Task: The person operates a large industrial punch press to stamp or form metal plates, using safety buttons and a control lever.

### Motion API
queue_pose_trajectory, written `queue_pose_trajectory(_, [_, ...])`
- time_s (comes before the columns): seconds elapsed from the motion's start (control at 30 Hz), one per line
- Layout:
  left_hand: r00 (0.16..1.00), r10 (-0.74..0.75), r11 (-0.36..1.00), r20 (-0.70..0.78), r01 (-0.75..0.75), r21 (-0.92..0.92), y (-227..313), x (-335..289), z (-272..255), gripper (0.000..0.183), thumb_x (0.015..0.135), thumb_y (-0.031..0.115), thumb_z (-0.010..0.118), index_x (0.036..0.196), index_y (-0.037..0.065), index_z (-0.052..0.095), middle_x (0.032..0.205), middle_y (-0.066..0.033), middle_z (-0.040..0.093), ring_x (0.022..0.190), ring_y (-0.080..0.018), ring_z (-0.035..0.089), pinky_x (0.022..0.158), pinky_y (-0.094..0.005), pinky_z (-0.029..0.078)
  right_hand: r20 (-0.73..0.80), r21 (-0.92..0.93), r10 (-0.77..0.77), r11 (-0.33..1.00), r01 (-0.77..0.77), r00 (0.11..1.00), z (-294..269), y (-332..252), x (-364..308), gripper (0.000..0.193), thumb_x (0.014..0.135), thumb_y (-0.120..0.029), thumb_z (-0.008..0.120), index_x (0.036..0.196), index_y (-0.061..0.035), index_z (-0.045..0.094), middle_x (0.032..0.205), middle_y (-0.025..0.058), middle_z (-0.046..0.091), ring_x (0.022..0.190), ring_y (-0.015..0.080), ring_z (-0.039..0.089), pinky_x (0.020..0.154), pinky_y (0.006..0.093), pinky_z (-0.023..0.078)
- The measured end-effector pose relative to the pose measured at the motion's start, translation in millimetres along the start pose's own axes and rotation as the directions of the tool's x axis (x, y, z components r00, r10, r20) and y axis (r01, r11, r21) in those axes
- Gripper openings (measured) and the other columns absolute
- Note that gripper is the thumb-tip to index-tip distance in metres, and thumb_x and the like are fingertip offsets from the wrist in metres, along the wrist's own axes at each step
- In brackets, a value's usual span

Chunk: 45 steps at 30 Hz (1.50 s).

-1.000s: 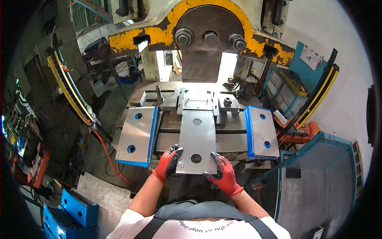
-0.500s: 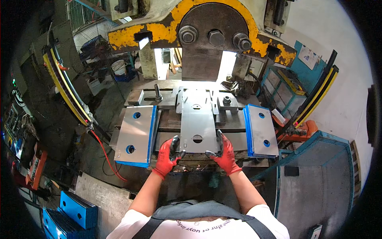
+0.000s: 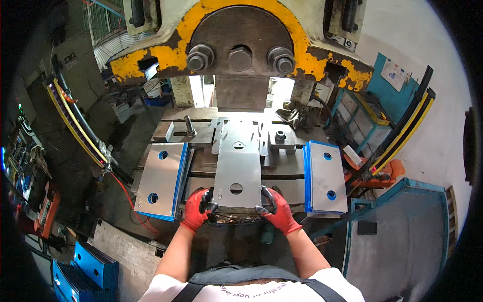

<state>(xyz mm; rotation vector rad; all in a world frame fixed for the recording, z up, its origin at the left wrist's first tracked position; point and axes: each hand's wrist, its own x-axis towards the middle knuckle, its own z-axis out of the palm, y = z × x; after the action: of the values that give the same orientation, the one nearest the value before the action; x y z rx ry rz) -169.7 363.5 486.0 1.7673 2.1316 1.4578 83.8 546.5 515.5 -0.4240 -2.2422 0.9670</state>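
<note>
A long bare metal plate (image 3: 237, 173) lies on the die in the press bed, its near end toward me. It has a round hole near the front and a half-cut opening farther back. At its near left corner is my left hand (image 3: 197, 209), in a red glove with dark fingertips, thumb and fingers apart. My right hand (image 3: 277, 211), gloved alike, is spread at the near right corner. Both thumbs point inward along the front edge. Whether the fingertips touch the plate I cannot tell.
Stacks of blue-edged metal plates stand left (image 3: 161, 178) and right (image 3: 327, 176). Overhead is the yellow-edged press head (image 3: 240, 45) with large bolts. Yellow-and-black upright bars (image 3: 75, 121) flank the bed. A blue-framed metal cart (image 3: 402, 236) stands at right; more blue plates (image 3: 95, 267) sit lower left.
The whole view has shifted, so bed and plate appear lower and farther left. Both hands stay at the plate's near corners, with little change in their shape.
</note>
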Motion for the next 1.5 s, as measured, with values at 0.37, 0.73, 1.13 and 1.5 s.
queue_pose_trajectory(0.37, [0.997, -0.044, 0.998, -0.064, 0.040, -0.057, -4.0, -2.9, 9.3, 0.063, 0.056, 0.005, 0.078, 0.116, 0.008, 0.060, 0.111, -0.0148, 0.063, 0.106, -0.0355, 0.058, 0.094, -0.0416, 0.047, -0.065, -0.096, -0.026, 0.995, 0.020, 0.998, 6.6, 7.6, -3.5, 0.061, 0.071, -0.015, 0.077, 0.125, -0.0004, 0.053, 0.123, 0.0185, 0.059, 0.114, 0.0352, 0.056, 0.098, 0.0406, 0.044])
queue_pose_trajectory(0.73, [0.989, 0.119, 0.991, -0.082, -0.114, 0.065, -11.3, 2.0, 10.2, 0.066, 0.056, 0.012, 0.082, 0.118, 0.008, 0.059, 0.104, -0.0149, 0.064, 0.096, -0.0363, 0.061, 0.085, -0.0428, 0.049, -0.123, -0.044, 0.044, 0.998, -0.050, 0.991, 5.3, 0.9, -4.5, 0.061, 0.066, -0.014, 0.080, 0.122, -0.0032, 0.058, 0.120, 0.0156, 0.062, 0.112, 0.0316, 0.059, 0.098, 0.0383, 0.045])
queue_pose_trajectory(1.13, [0.993, 0.088, 0.996, -0.080, -0.086, 0.034, 9.8, 10.0, 0.7, 0.053, 0.061, 0.015, 0.078, 0.111, 0.007, 0.063, 0.096, -0.0146, 0.064, 0.091, -0.0349, 0.061, 0.081, -0.0415, 0.049, -0.130, -0.013, 0.082, 0.996, -0.085, 0.988, 10.0, 1.5, -4.3, 0.063, 0.064, -0.012, 0.080, 0.122, -0.0049, 0.058, 0.118, 0.0129, 0.063, 0.110, 0.0290, 0.060, 0.096, 0.0362, 0.046])
queue_pose_trajectory(1.5, [0.994, 0.064, 0.996, -0.085, -0.057, 0.075, 6.0, 7.5, 2.4, 0.050, 0.067, 0.021, 0.078, 0.112, 0.008, 0.062, 0.098, -0.0138, 0.065, 0.093, -0.0342, 0.061, 0.082, -0.0416, 0.049, -0.127, -0.054, 0.068, 0.996, -0.075, 0.990, 11.7, 2.2, -4.3, 0.060, 0.064, -0.005, 0.078, 0.120, -0.0038, 0.059, 0.117, 0.0130, 0.063, 0.108, 0.0265, 0.061, 0.094, 0.0347, 0.047])
